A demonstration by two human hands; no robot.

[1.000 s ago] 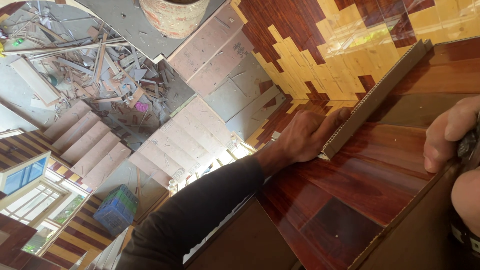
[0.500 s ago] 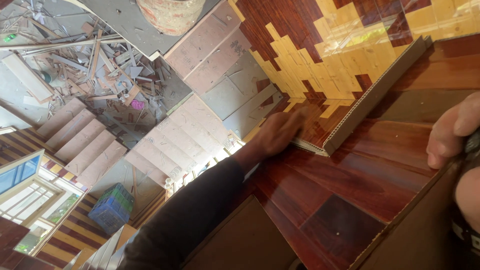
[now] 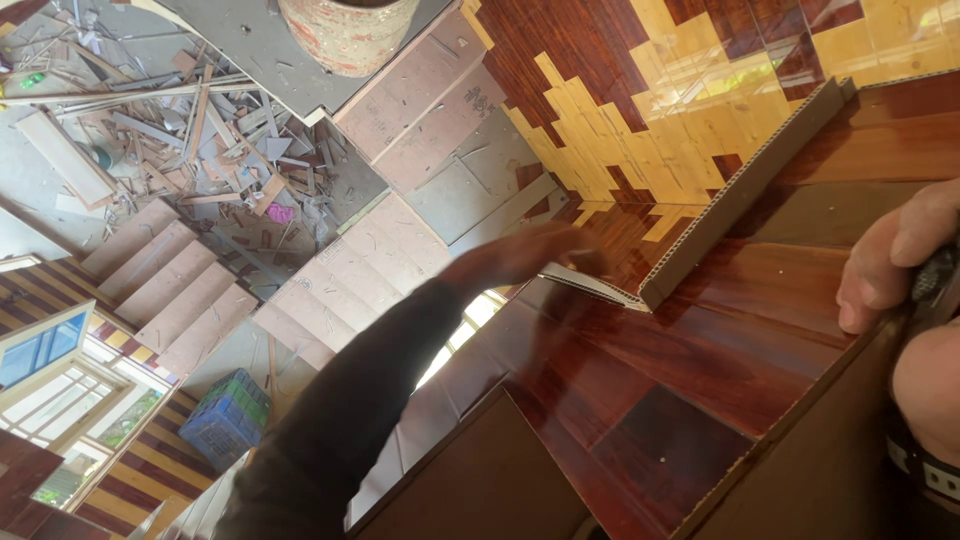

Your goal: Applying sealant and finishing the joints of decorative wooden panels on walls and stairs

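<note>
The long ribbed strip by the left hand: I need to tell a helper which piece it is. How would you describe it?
Start at the glossy wall patterned in dark red and yellow wood. Crossing it on a slant is the long strip, its lower end just beside the left hand. Unlike the flat panels around it, it shows a pale edge lined with small hollow cells.

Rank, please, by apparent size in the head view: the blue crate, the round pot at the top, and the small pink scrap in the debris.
1. Round pot, cut off by the frame, so likely bigger still.
2. Blue crate, somewhat smaller, though depth differences make this unsure.
3. Pink scrap, clearly smallest.
</note>
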